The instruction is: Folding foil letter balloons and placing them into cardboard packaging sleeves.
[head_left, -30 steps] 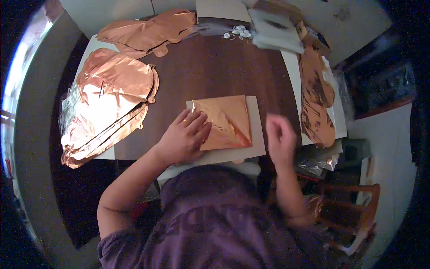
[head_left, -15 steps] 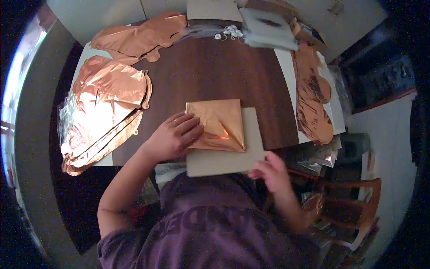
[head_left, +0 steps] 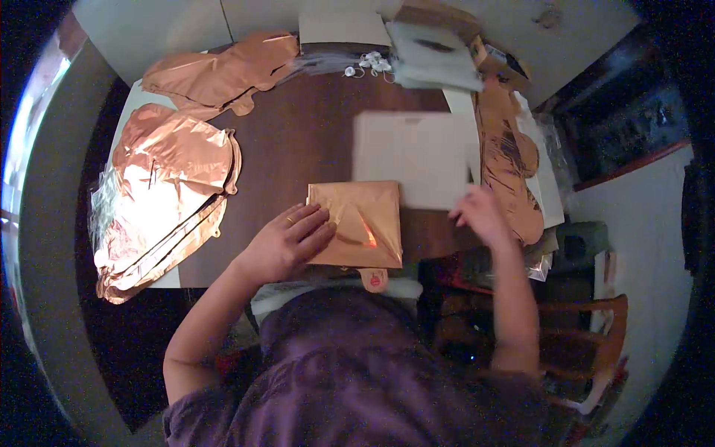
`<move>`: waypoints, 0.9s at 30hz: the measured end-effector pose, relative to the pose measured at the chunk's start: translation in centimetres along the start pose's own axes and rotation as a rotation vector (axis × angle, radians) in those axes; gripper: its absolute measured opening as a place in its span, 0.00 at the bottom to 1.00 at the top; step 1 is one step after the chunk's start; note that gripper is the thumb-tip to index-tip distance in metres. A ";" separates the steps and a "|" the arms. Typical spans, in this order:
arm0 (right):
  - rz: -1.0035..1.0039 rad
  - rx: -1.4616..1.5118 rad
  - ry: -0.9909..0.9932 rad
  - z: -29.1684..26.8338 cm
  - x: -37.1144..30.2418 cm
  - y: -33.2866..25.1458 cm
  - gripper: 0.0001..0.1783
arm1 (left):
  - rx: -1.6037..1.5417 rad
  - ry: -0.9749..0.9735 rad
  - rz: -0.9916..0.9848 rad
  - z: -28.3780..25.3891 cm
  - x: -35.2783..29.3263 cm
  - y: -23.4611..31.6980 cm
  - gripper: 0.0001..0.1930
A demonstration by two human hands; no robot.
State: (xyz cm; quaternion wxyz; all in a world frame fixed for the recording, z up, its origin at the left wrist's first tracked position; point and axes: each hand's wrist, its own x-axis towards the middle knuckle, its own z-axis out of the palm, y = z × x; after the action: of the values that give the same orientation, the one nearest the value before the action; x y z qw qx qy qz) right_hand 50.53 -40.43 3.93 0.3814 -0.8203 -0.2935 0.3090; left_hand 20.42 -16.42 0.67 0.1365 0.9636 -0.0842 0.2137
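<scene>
Head view: left hand (head_left: pixel 287 242) on folded foil balloon (head_left: pixel 361 223)

R hand (head_left: pixel 482 216) lifted white card (head_left: pixel 413 158) out from under folded foil (head_left: pixel 359 222) | card now blurred, up-right of foil

Folded balloon (head_left: pixel 359 223) – glossy, crinkled copper foil, like the flat foil balloons (head_left: pixel 167 194) at left; white card (head_left: pixel 413 158) matt, smooth; surface (head_left: pixel 290 141) dark polished wood.

brown cardboard box (head_left: pixel 495 56) at table's far right, white flat packet stack (head_left: pixel 434 56) just left of it
</scene>
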 end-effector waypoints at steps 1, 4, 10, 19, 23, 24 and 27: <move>0.006 -0.062 -0.100 1.4 -0.3 -0.5 0.08 | -0.013 0.008 -0.011 0.1 0.2 0.2 0.20; 0.097 -0.016 -0.341 4.4 -1.5 -2.8 0.08 | 0.006 -0.013 -0.015 -0.2 0.6 0.1 0.20; 0.204 0.062 -0.506 4.9 -3.1 -4.3 0.11 | 0.043 -0.047 -0.061 -0.3 0.8 0.1 0.21; -0.464 -0.334 0.065 2.9 2.7 -4.5 0.10 | -0.032 -0.053 -0.125 -0.5 1.0 0.3 0.23; -0.463 -0.300 -0.092 4.4 6.6 -5.6 0.12 | 0.000 -0.009 -0.129 0.3 0.5 0.2 0.23; -0.332 -0.295 -0.220 4.6 7.0 -5.9 0.12 | -0.006 -0.015 -0.144 0.3 0.5 0.2 0.23; -0.344 -0.302 -0.313 4.7 7.9 -5.4 0.11 | -0.016 -0.020 -0.152 -0.1 0.7 0.3 0.24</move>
State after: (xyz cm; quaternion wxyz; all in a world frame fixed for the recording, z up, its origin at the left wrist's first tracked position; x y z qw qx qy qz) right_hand 50.82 -29.76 3.65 0.2517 -0.7483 -0.5265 0.3155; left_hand 20.92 -16.73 1.10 0.1592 0.9683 -0.0137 0.1922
